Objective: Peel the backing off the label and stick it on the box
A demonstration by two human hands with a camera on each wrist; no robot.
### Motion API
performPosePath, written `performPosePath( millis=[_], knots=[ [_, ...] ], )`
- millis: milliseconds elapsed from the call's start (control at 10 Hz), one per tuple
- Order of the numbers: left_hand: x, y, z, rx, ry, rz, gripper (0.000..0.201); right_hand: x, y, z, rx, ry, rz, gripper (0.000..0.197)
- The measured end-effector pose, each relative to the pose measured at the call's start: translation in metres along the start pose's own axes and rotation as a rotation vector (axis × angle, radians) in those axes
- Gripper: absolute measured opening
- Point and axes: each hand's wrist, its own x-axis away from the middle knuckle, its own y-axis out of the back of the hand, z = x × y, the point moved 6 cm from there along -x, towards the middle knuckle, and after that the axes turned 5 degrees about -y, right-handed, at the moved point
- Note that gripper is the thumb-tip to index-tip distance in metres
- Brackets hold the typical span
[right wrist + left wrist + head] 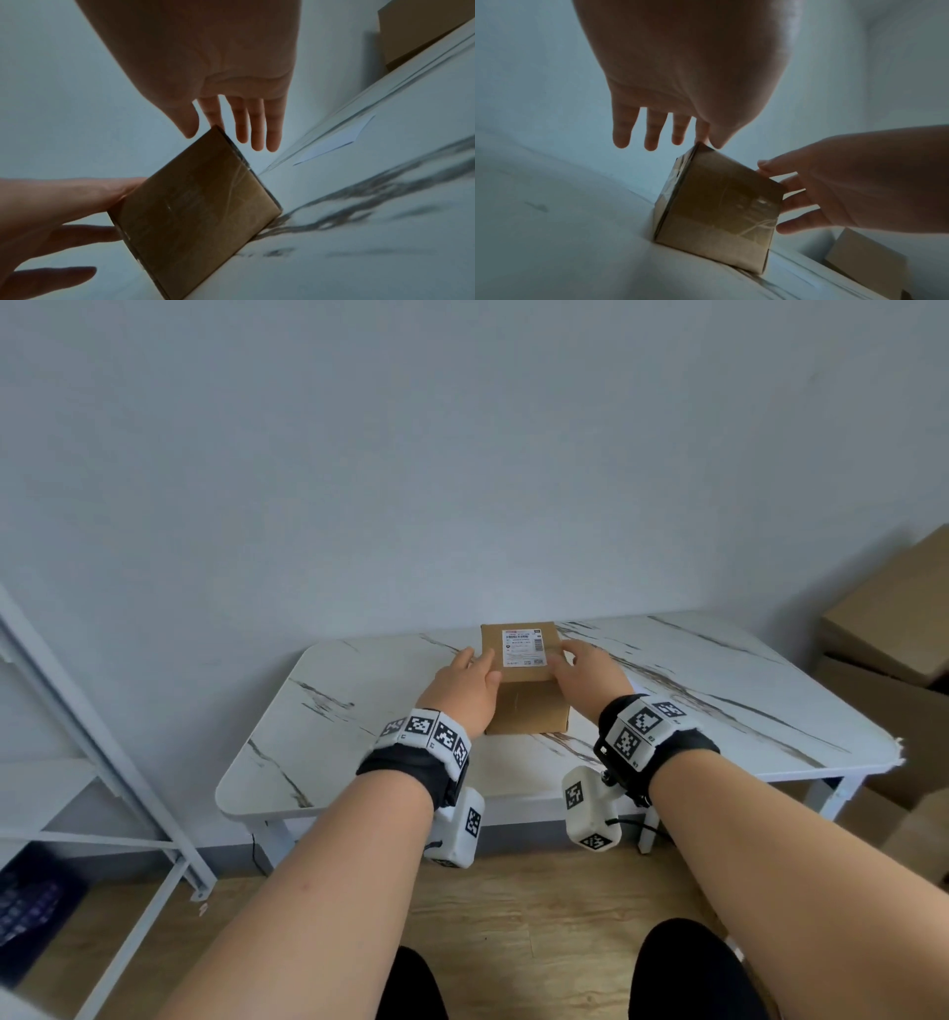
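Note:
A small brown cardboard box stands on the white marble-patterned table. A white printed label lies flat on the box's top face. My left hand rests at the box's top left edge with straight, spread fingers. My right hand is at the top right edge, fingers straight too. From the wrist views, the box shows its taped side, with each hand touching an upper corner. A white sheet of backing paper lies on the table to the right.
Large cardboard boxes are stacked at the right of the table. A white metal rack stands at the left, with a dark crate under it. The wall is close behind the table.

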Motion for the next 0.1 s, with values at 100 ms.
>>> performPosePath(
  millis=[100],
  knots=[
    [0.0033,0.0023,-0.0013,-0.005,0.014,-0.004,0.052,0.0059,0.0079,0.0023,0.023,-0.013,-0.009,0.048]
  ],
)
